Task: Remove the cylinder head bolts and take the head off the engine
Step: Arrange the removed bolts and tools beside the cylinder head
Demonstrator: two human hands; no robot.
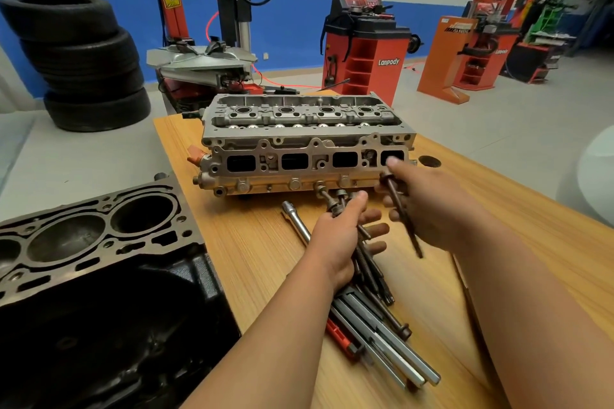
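A pale wooden tabletop [259, 242] carries the work. On its far part sits the grey cast-aluminium cylinder head [304, 143], off the engine, its row of four dark rectangular ports facing the near side. At the near left stands the dark cast-iron engine block [83, 242], its open round cylinder bores showing, apart from the head. On the floor at the far left is a stack of black rubber tyres [83, 60], and beyond the tabletop stands an orange-red wheel balancing machine [365, 53].

Near the middle of the tabletop, a bundle of long grey metal tool bars [385, 335] lies under the left forearm, with a chromed steel extension bar [295, 222] just to its left.

The left hand [339, 242] has its grip clamped around a bunch of long rusty-brown head bolts [335, 202], their heads pointing toward the cylinder head. The right hand [428, 206], just beside it, has its grip closed on one single brown head bolt [402, 209], held tilted with its head up and far.
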